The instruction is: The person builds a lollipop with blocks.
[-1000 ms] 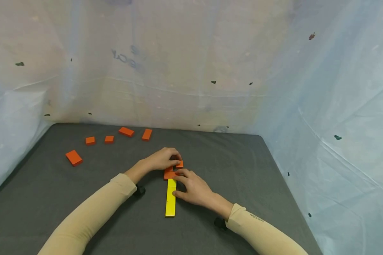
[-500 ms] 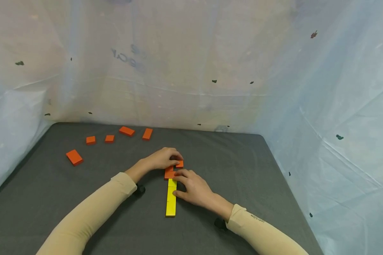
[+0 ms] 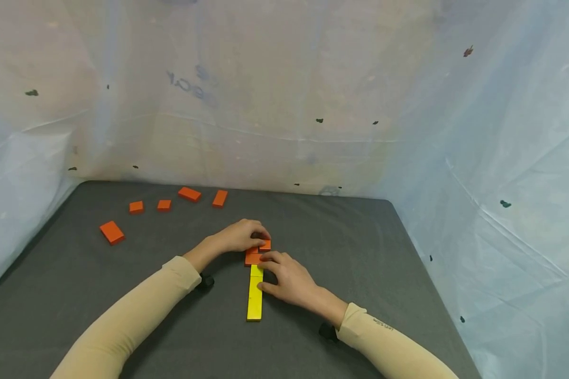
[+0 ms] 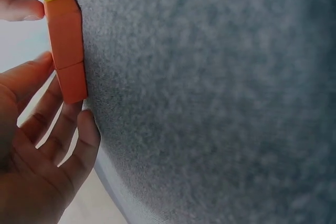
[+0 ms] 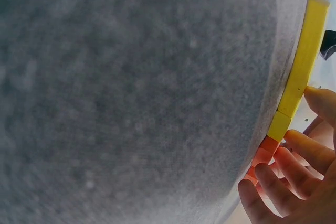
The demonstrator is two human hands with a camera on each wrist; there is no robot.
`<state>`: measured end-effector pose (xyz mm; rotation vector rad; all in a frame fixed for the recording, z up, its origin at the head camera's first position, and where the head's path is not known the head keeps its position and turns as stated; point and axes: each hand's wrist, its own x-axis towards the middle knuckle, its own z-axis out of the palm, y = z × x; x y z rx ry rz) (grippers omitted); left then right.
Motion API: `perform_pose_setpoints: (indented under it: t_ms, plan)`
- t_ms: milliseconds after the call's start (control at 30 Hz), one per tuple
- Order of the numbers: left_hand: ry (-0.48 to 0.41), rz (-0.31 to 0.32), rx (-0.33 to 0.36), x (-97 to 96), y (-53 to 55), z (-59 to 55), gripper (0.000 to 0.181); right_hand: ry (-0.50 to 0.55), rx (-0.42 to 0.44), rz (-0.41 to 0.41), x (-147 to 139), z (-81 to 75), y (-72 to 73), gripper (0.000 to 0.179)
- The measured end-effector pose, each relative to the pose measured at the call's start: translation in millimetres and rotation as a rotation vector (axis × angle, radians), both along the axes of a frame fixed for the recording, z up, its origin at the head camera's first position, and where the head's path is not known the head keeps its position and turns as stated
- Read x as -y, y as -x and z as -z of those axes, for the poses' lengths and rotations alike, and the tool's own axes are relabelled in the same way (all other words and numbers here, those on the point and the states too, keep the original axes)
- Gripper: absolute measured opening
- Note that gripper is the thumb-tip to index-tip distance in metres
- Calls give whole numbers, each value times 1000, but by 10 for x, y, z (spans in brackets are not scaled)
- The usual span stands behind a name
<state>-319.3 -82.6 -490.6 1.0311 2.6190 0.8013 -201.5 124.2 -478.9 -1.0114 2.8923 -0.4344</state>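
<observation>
In the head view, a long yellow block [image 3: 254,302] and a short yellow block [image 3: 256,271] lie end to end on the dark table. Beyond them an orange block [image 3: 253,259] sits across the end, with more orange pieces behind it, partly covered by fingers. My left hand [image 3: 242,235] pinches the far orange block [image 3: 265,245] between thumb and fingers. Lightly bent, the fingers of my right hand [image 3: 289,279] rest along the right side of the row. In the right wrist view, its thumb touches the long yellow block [image 5: 304,56].
Several loose orange blocks lie at the back left, among them a larger one [image 3: 111,232] and one near the rear edge [image 3: 220,198]. Pale plastic sheeting [image 3: 265,105] stands behind the table [image 3: 336,237] and along both sides.
The far orange block under my left hand has shifted slightly left and nearer, against the other orange pieces. My right hand stays in place beside the row.
</observation>
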Motion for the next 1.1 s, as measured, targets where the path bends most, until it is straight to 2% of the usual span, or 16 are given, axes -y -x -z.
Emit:
perform_pose_setpoints:
  t_ms: [333,1100]
  plan:
    - [14,-6,-10,0,-38,24,21,6,0,-1,-3,7,-4,45]
    - [10,-3,8,-2,-121,-11,19,3,12,-11,-9,3,4,46]
